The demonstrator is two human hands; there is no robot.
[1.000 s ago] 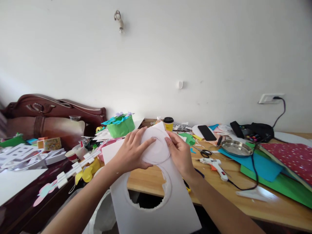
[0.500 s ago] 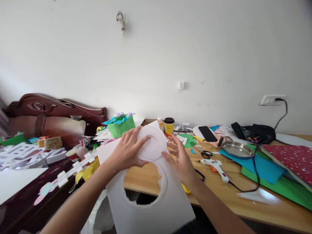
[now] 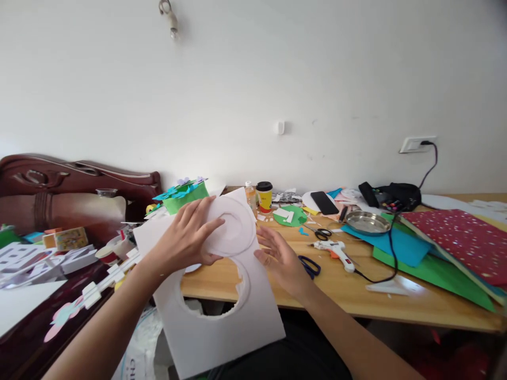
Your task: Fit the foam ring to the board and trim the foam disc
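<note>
My left hand [image 3: 190, 232] grips a round white disc [image 3: 242, 224], with the thumb near its lower edge and a finger reaching across its face. The disc lies against the upper part of a white foam board [image 3: 253, 335]. Below it, the board has a large round hole with a rough, ragged rim, and the wooden table shows through. My right hand [image 3: 283, 261] is at the board's right edge, fingers stretched and slightly apart. Its thumb tip is at that edge; whether it touches I cannot tell. The board leans over the table's front edge, close to my lap.
On the table are blue-handled scissors [image 3: 309, 267], black scissors [image 3: 322, 234], a corded glue gun [image 3: 336, 252], a metal tray [image 3: 367, 222], a phone [image 3: 324, 202] and a lidded yellow cup [image 3: 264, 197]. Coloured sheets [image 3: 435, 274] lie at right. A green paper basket [image 3: 186, 196] stands behind my left hand.
The view has turned slightly to the right. My right hand has drawn away from the disc toward the board's edge. My left hand keeps its hold on the disc.
</note>
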